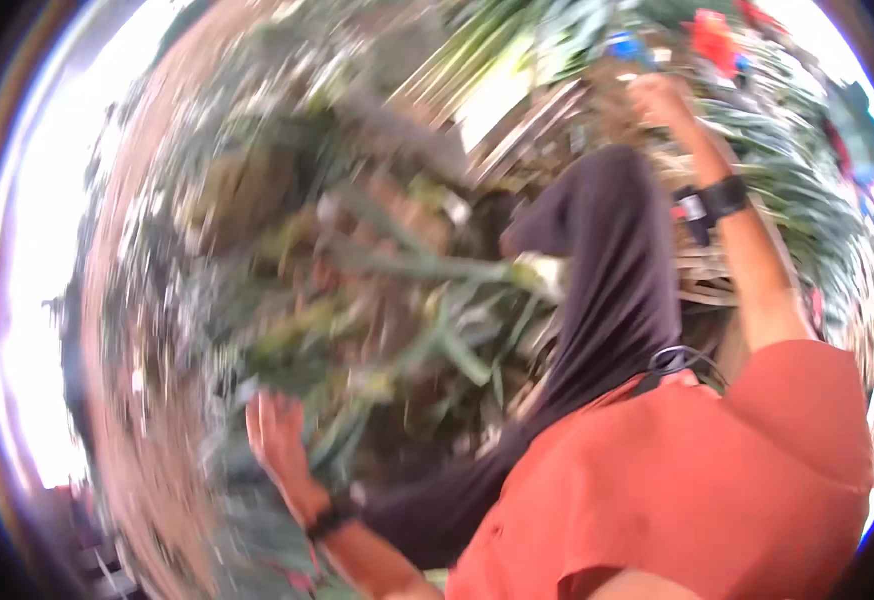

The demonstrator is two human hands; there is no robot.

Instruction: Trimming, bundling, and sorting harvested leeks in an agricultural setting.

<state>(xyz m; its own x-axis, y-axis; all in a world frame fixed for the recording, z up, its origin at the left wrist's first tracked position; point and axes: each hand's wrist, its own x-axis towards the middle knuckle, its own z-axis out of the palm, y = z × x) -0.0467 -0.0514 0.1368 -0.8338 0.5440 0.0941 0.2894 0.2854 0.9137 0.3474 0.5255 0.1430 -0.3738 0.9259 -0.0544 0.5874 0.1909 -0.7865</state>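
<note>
Motion blur smears much of the picture. My left hand [278, 432], with a dark band on its wrist, hovers over leafy green ground at the lower left; its fingers look bent, and nothing held can be made out. At the upper right my right hand [661, 100] is closed like a fist beside long palm fronds [477, 50]; whatever it may grip is too blurred to name. A black wristband [724, 197] sits on that wrist. Between the hands, my bent knee [617, 190] in dark trousers rises above thick green stems [427, 265].
Green plants and brown litter cover the ground to the left, with a brown rounded lump [242, 195] among them. Pale cut stalks [532, 130] lie past my knee. Red and blue things [714, 42] show at the top right. A brown strip of ground [117, 300] curves along the left.
</note>
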